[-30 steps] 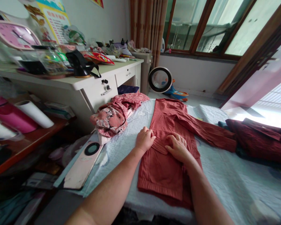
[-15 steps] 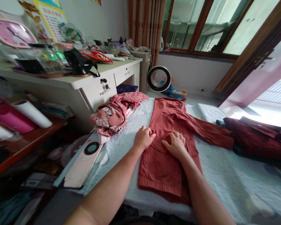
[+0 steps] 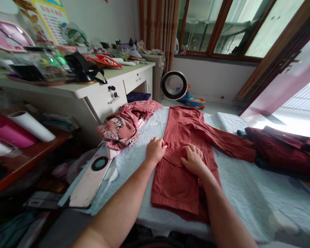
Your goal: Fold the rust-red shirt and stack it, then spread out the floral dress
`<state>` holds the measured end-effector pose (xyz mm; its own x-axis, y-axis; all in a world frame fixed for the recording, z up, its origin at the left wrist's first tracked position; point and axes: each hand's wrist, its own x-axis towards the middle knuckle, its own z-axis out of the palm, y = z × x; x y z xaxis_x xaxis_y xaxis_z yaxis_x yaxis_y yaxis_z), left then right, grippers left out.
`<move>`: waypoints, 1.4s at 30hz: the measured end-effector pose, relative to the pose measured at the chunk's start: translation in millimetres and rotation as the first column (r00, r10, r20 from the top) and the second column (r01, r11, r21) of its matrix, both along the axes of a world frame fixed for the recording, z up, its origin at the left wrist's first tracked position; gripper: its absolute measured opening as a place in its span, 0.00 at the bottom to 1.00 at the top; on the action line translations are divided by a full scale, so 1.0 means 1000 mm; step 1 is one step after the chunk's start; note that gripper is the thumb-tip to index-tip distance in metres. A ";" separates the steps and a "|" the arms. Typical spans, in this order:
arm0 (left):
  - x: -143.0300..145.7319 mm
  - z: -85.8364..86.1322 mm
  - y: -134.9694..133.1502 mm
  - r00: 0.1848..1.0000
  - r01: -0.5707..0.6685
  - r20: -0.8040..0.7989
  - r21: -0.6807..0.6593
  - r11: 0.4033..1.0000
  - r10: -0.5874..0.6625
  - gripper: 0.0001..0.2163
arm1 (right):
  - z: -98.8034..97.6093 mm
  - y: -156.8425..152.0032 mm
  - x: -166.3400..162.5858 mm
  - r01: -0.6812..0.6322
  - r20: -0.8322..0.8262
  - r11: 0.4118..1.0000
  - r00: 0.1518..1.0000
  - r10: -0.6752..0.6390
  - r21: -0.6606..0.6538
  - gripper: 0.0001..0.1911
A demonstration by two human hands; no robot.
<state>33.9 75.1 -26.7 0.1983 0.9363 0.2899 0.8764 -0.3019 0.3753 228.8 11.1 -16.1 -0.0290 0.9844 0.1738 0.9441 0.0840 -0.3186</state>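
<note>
Rust-red long-sleeved cloth garment (image 3: 177, 187) lies on pale-blue quilted cover (image 3: 131, 193); left hand (image 3: 155, 150) fingers pinch its edge, right hand (image 3: 193, 158) fingers curl on top, grip unclear. Looks like mid-fold smoothing; next likely needs outstretched sleeve (image 3: 229, 143) brought in

The left forearm (image 3: 122, 201), entering at 7 o'clock, is bare, broad and rounded, narrowing smoothly to the wrist. The right forearm (image 3: 223, 208), from 5 o'clock, is bare too, with much the same full, soft outline and a slimmer wrist. Both hands are ungloved: the left hand (image 3: 155, 150) looks compact, with rounded knuckles, and the right hand (image 3: 192, 159) has a wide back and fairly short fingers (image 3: 197, 151). Nails are too small to make out. At 6 o'clock, along the bottom edge, shows a strip of black clothing (image 3: 138, 236), its surface uneven and its details lost in shadow.
</note>
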 end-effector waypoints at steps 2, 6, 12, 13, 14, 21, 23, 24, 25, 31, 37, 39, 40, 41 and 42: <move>-0.001 0.002 -0.001 0.999 0.034 -0.004 0.041 0.999 -0.034 0.02 | 0.002 -0.001 -0.002 -0.042 -0.034 0.995 0.998 0.046 0.092 0.17; -0.001 0.005 -0.004 0.969 0.246 0.007 0.057 0.968 -0.247 0.04 | 0.007 0.000 -0.011 -0.217 -0.175 0.942 0.948 0.266 0.256 0.11; -0.001 0.000 -0.004 0.931 0.365 -0.009 0.016 0.931 -0.365 0.06 | 0.005 0.000 -0.022 -0.327 -0.191 0.936 0.918 0.348 0.134 0.16; -0.002 -0.001 -0.003 0.932 0.362 -0.003 0.017 0.932 -0.362 0.06 | 0.004 0.000 -0.022 -0.318 -0.166 0.944 0.930 0.329 0.091 0.16; -0.002 -0.002 -0.003 0.933 0.359 0.004 0.017 0.933 -0.359 0.07 | 0.004 0.000 -0.022 -0.305 -0.138 0.951 0.941 0.310 0.057 0.16; -0.003 -0.006 0.002 0.933 0.357 0.056 0.004 0.934 -0.356 0.08 | 0.005 0.000 -0.021 -0.193 -0.018 0.980 0.981 0.193 -0.040 0.16; -0.004 -0.005 0.002 0.930 0.363 0.064 -0.016 0.932 -0.362 0.09 | 0.007 0.000 -0.022 -0.170 0.007 0.984 0.985 0.171 -0.045 0.16; -0.005 -0.005 0.002 0.930 0.364 0.065 -0.033 0.931 -0.361 0.09 | 0.007 -0.001 -0.023 -0.159 0.021 0.986 0.987 0.160 -0.050 0.16; -0.006 -0.004 0.002 0.931 0.364 0.064 -0.053 0.930 -0.360 0.09 | 0.008 -0.002 -0.024 -0.146 0.037 0.988 0.988 0.148 -0.055 0.15; -0.017 0.000 0.003 0.915 0.403 0.084 -0.184 0.897 -0.394 0.13 | 0.015 -0.007 -0.035 -0.080 0.163 0.995 0.983 0.087 -0.054 0.12; -0.024 0.003 0.004 0.895 0.446 0.144 -0.260 0.856 -0.422 0.18 | 0.018 -0.010 -0.034 -0.089 0.219 0.992 0.970 0.107 -0.090 0.19; -0.024 0.004 0.004 0.896 0.444 0.151 -0.271 0.854 -0.417 0.19 | 0.017 -0.010 -0.030 -0.105 0.198 0.987 0.972 0.127 -0.118 0.19; -0.024 0.005 0.003 0.897 0.441 0.154 -0.273 0.855 -0.413 0.20 | 0.016 -0.010 -0.028 -0.118 0.182 0.985 0.973 0.140 -0.125 0.20; -0.024 0.005 0.003 0.899 0.438 0.161 -0.272 0.857 -0.408 0.20 | 0.015 -0.010 -0.026 -0.134 0.163 0.983 0.975 0.153 -0.123 0.20; -0.024 0.005 0.003 0.899 0.436 0.171 -0.268 0.859 -0.403 0.20 | 0.014 -0.010 -0.025 -0.152 0.142 0.982 0.976 0.167 -0.113 0.20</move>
<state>9.5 78.2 -21.5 0.5752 0.8160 0.0577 0.6417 -0.4938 0.5868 204.3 1.0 -2.1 -0.2050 0.9772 0.0551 0.9590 0.2118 -0.1885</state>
